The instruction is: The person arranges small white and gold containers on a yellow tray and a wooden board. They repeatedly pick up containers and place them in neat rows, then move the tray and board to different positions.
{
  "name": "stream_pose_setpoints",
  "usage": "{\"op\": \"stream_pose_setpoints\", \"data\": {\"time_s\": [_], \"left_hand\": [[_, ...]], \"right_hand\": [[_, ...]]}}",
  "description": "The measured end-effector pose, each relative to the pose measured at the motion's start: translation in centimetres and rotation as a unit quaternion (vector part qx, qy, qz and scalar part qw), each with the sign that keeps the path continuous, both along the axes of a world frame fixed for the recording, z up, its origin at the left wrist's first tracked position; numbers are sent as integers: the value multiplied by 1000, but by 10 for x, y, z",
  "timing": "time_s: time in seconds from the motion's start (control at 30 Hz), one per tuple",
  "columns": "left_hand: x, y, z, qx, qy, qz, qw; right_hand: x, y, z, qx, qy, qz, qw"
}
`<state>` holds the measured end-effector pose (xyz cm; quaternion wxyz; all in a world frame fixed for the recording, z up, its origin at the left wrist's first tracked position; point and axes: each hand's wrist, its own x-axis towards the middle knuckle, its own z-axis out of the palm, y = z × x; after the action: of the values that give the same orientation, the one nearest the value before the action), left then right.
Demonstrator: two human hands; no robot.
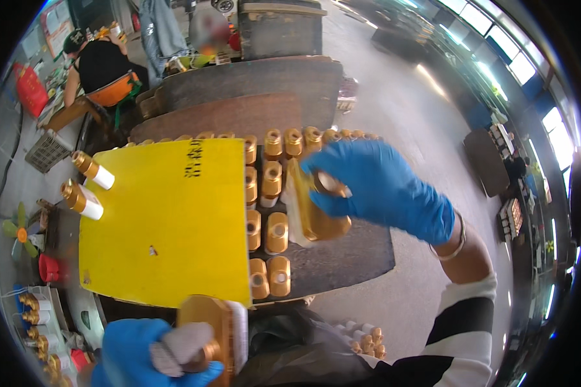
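Two blue-gloved hands are at work over a dark table with rows of gold-and-white bottles. My right hand is closed round the neck of a gold bottle at the right of these rows. That bottle is tilted and a little blurred. Low in the picture, my left hand, with grey fabric on its fingers, grips another gold bottle near its neck; this one has a white side. A yellow board lies between the hands and the left part of the rows.
Two gold-and-white bottles stand at the yellow board's left edge. More bottles fill the lower left, and others are below the table. A person sits at the far left beside a grey crate. A green-bladed fan stands left.
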<state>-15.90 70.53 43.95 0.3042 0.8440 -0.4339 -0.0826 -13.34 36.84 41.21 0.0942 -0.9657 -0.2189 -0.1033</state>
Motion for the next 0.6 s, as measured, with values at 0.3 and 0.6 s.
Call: {"op": "stream_pose_setpoints", "data": {"time_s": [0.3, 0.6], "left_hand": [[-23, -216, -144, -10, 18, -124, 992], [4, -339, -303, 178, -128, -61, 974]], "right_hand": [[-153, -179, -156, -23, 247, -137, 959], [-141, -230, -273, 42, 169, -161, 971]]}}
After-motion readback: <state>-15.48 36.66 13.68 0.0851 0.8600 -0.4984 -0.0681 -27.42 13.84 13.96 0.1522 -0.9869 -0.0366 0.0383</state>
